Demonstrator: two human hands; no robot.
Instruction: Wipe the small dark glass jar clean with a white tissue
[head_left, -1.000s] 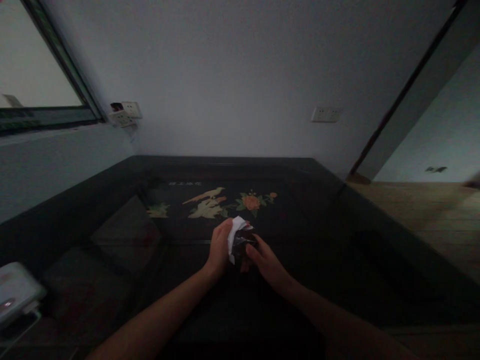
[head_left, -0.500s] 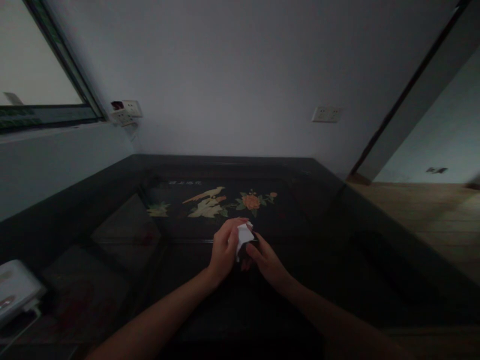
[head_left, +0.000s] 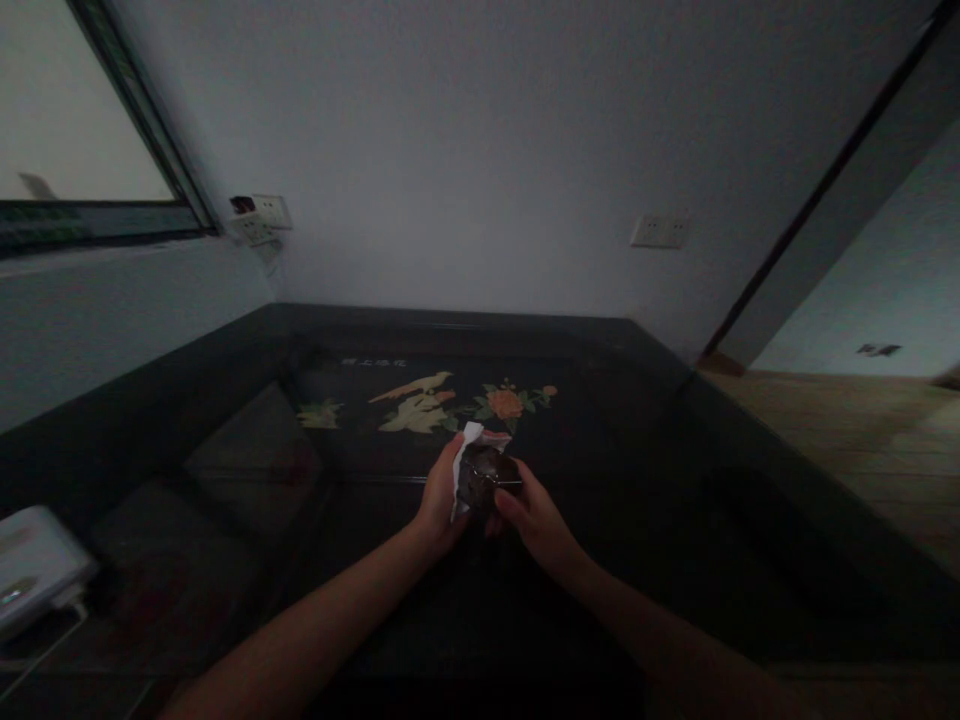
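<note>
Two bare hands meet at centre, forearms reaching in from the lower edge. Left hand (head_left: 437, 497): curled round a crumpled white sheet (head_left: 472, 434), paper or thin cloth, which backs the far and left sides of a dark shiny object (head_left: 486, 475). Right hand (head_left: 534, 512): gripping the object's right side, thumb on the near face. Object sits between the two palms, over the middle of the counter (head_left: 600, 425); light is poor, so its exact kind cannot be read, nor whether its underside touches the surface. At near left, a white box-shaped device (head_left: 41, 560) with a pale cable (head_left: 46, 648) running from its lower side. Just beyond the hands, the dark, glossy top shows a bird design (head_left: 416, 405) and, to its right, an orange flower design (head_left: 506, 404); a short row of characters (head_left: 373, 362) lies farther back. Behind the counter, a pale wall (head_left: 450, 180) carries a double socket (head_left: 660, 231) at right and more sockets (head_left: 271, 211) near the left corner, beside a window (head_left: 82, 110). Far right: wooden floor (head_left: 847, 430)
</note>
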